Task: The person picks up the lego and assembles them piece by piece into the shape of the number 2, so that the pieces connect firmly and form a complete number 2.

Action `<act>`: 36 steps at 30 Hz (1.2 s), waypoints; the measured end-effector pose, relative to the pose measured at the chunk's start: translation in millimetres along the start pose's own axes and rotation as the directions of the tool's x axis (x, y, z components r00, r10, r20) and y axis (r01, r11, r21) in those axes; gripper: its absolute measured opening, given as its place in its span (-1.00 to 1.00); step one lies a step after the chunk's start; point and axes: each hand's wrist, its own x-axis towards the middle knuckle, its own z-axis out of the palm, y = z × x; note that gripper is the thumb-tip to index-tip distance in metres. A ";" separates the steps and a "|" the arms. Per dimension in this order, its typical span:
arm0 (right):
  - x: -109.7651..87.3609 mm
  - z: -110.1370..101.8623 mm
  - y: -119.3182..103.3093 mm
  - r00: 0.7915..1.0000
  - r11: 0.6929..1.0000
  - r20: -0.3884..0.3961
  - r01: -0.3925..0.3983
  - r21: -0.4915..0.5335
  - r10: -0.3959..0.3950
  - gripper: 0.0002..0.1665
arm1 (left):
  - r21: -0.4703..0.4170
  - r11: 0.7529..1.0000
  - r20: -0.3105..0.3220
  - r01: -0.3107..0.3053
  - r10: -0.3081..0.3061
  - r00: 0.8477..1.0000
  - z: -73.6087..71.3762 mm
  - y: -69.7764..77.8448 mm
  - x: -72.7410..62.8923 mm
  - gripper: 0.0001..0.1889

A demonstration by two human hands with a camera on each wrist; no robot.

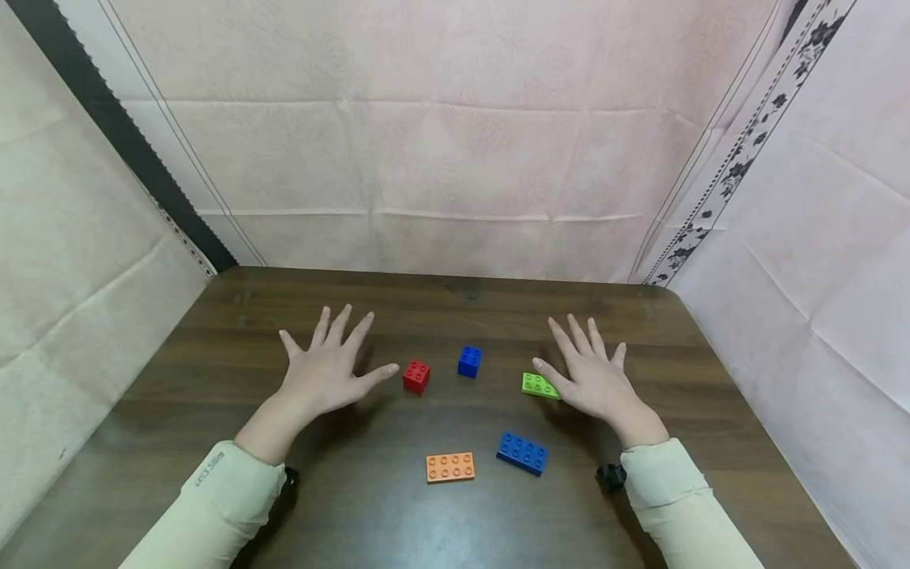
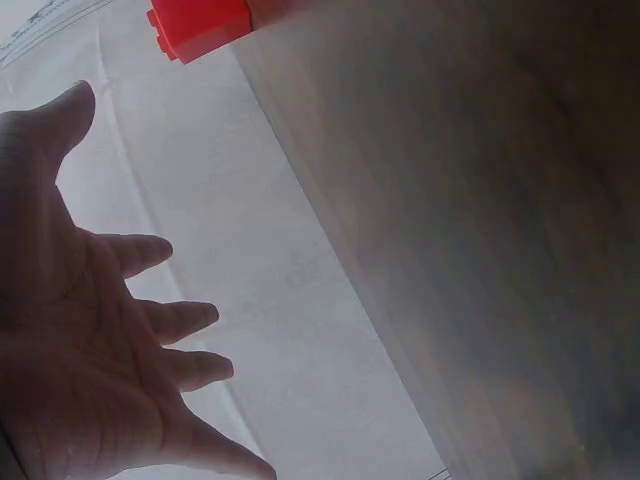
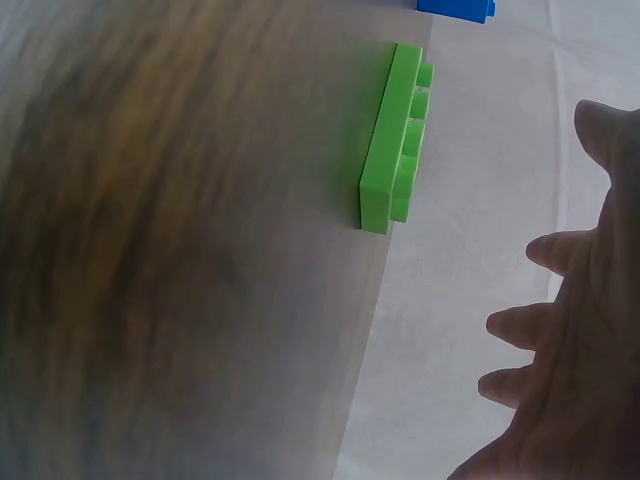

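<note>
My left hand [image 1: 323, 379] is spread palm down above the table, its thumb pointing at a small red brick [image 1: 416, 377]. Nothing is in its grasp, and the left wrist view shows the red brick [image 2: 203, 22] apart from the thumb. On the other side, my right hand [image 1: 596, 382] is also spread and holds nothing. Its thumb overlaps a lime green brick [image 1: 539, 386] in the head view, while the right wrist view has the green brick [image 3: 392, 145] apart from the fingers. Between the hands sits a small blue brick [image 1: 469, 361].
Nearer the body lie an orange brick [image 1: 450, 467] and a longer blue brick [image 1: 522, 453]. The dark wooden table [image 1: 355, 521] is bordered by pale cloth [image 1: 441, 174] at the back and both sides. A black wrist device [image 1: 611, 476] sits under the right cuff.
</note>
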 end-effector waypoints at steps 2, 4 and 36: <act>0.4 0.6 -0.1 1.000 1.000 0.001 0.005 -0.002 -0.005 0.03 | -0.017 1.000 -0.021 -0.009 0.009 1.000 0.1 1.2 -1.0 0.10; 0.7 1.6 -0.7 1.000 1.000 0.001 0.010 -0.003 -0.010 0.02 | -0.046 0.999 -0.062 -0.027 0.024 0.998 0.0 5.0 -3.9 0.06; 51.2 19.4 -86.1 0.963 0.955 0.151 0.184 0.234 -0.222 -0.36 | -0.438 0.848 0.316 -0.297 0.455 0.833 26.7 83.5 -38.1 -0.73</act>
